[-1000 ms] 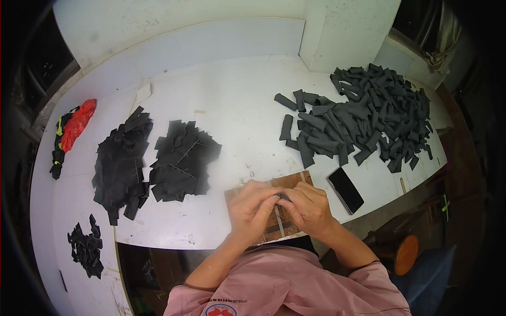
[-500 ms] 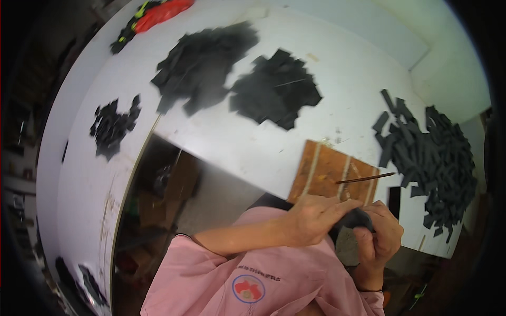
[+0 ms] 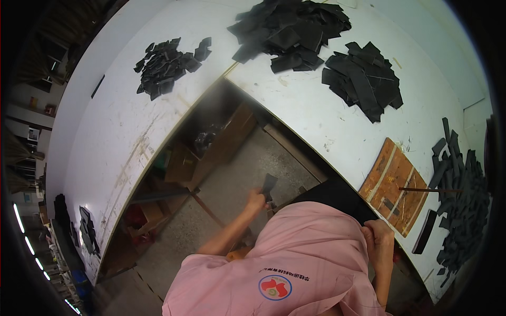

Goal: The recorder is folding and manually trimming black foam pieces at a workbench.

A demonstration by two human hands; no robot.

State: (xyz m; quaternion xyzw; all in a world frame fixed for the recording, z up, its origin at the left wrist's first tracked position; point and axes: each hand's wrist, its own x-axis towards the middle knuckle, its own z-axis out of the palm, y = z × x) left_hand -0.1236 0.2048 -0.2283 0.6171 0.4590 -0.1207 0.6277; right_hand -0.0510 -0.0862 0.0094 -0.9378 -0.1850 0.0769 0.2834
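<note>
My left hand (image 3: 255, 200) is away from the tables, over the floor gap, with its fingers closed on a dark fabric piece (image 3: 269, 182) that sticks up past them. At the front edge of the right-hand table, my right hand (image 3: 377, 235) rests with curled fingers beside the pink shirt. Whatever it may hold is hidden. Close to it lies an orange-brown wooden board (image 3: 380, 171) with pale stripes. A thin brown stick (image 3: 421, 189) crosses the board's right side, and a black strip (image 3: 425, 231) lies beside the board.
Dark strips are heaped (image 3: 464, 210) at the right. Two piles of black pieces (image 3: 295, 31) (image 3: 363, 79) lie farther back, and a smaller pile (image 3: 166, 66) is on the left table (image 3: 121, 121). Cardboard boxes (image 3: 221, 142) stand below, between the tables.
My hands have parted. The left has swung left and down off the board area with the dark fabric piece; the right has stayed near the table edge. The view has turned left.
</note>
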